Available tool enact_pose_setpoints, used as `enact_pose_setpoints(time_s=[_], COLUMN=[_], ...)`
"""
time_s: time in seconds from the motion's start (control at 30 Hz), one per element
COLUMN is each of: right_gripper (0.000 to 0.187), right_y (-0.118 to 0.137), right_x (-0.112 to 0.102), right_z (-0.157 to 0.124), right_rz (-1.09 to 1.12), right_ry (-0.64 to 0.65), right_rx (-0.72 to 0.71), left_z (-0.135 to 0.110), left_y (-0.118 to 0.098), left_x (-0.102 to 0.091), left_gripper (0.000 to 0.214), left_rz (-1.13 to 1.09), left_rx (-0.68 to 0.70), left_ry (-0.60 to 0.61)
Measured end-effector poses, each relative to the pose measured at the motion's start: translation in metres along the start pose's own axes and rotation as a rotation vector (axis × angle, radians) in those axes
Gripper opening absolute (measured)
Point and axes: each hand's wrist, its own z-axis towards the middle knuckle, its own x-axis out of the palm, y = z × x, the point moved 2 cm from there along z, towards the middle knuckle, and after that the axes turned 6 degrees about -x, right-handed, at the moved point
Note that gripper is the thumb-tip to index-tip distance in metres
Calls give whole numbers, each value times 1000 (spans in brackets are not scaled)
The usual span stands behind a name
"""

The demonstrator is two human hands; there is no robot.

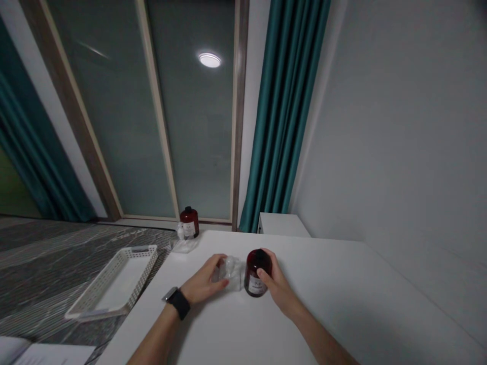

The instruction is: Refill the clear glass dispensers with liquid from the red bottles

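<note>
The red bottle (254,269) stands upright, the white table (236,334) beneath it, its right side clasped by the nearer right hand (280,288), while just left of it the half-curled left hand (205,282) cups a plastic packet (233,271) (whether gripped, I cannot tell).

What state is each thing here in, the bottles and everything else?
Near bottle: black top up, gripped by the right hand.
Far bottle: upright, black top on.
Clear plastic item: between the left hand's thumb and fingers; grip unclear.
Basket: right way up.
Book: open.
Light: on, reflected in glass.
</note>
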Motion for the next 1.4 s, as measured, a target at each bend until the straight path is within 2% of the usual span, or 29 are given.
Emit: enact_pose_setpoints(time_s=[0.13, 0.33, 0.6, 0.87, 1.13, 1.4], right_gripper=[61, 61, 63, 65, 59, 57], right_y=[1, -5, -11, -9, -7, 1], right_x=[-2, -10, -15, -18, -17, -17], right_z=[-5, -9, -14, -14, -16, -16], right_rz=[56, 25, 5, -62, -65, -104], right_ry=[-15, -51, -65, -57, -32, 0], right_rx=[2, -7, 16, 30, 17, -22], left_z=[1, 1, 0, 1, 5, 10], left_y=[-3, -13, -12, -20, -22, -14], left_x=[8, 19, 23, 22, 22, 27], left_gripper=[54, 59, 61, 60, 58, 57], left_rz=[24, 41, 59, 90, 131, 135], left_rx=[45, 97, 110, 81, -56, -47], left_ry=[19, -46, -41, -95, -198, -244])
